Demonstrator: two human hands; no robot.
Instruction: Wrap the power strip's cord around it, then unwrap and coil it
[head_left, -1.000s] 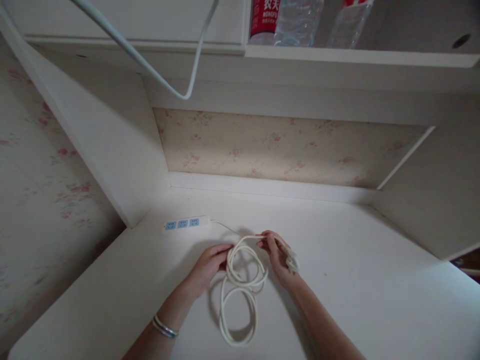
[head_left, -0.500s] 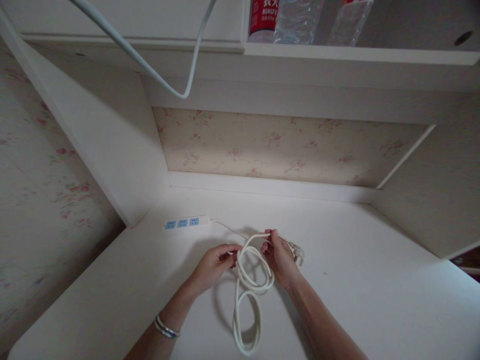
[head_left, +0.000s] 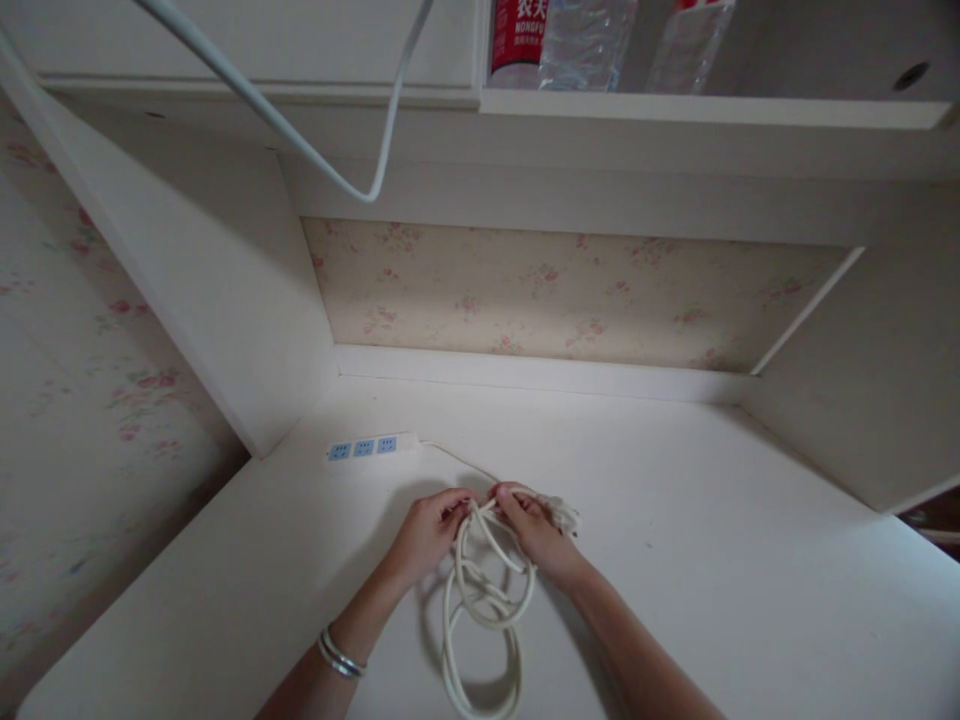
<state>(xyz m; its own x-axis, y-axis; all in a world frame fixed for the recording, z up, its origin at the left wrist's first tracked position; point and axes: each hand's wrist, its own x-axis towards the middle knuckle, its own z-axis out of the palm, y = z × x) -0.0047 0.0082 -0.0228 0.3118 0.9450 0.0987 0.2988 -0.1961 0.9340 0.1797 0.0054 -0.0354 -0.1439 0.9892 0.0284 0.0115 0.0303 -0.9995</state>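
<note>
A: Where is the cord?

B: Gathered between the two hands, in loose loops hanging from the fingertips back toward the person, over the tabletop. Whether the lowest loop touches down, I can't tell.

A: How would it handle?

B: Light, I'd judge, and springy rather than limp, since the loops hold a rounded shape. The coating looks smooth, so strands could slide across each other. It hardly seems fragile.

A: Where would you grip it?

B: At the top of the loops, several strands together; pinching just one would probably let the others spread. The plug, at the outer side of the right hand, is likely the hardest, heaviest bit.

A: And the hands?

B: The left hand is narrowed, thumb and fingers pinching the cord at the top of the loops. The right hand, just beside it, holds cord too, thumb uppermost. The forearms slant inward from either side, so the fingertips nearly meet.

A: The power strip?

B: Beyond the left hand, lying on the tabletop, its end of the cord running toward the right hand's fingers.
</note>
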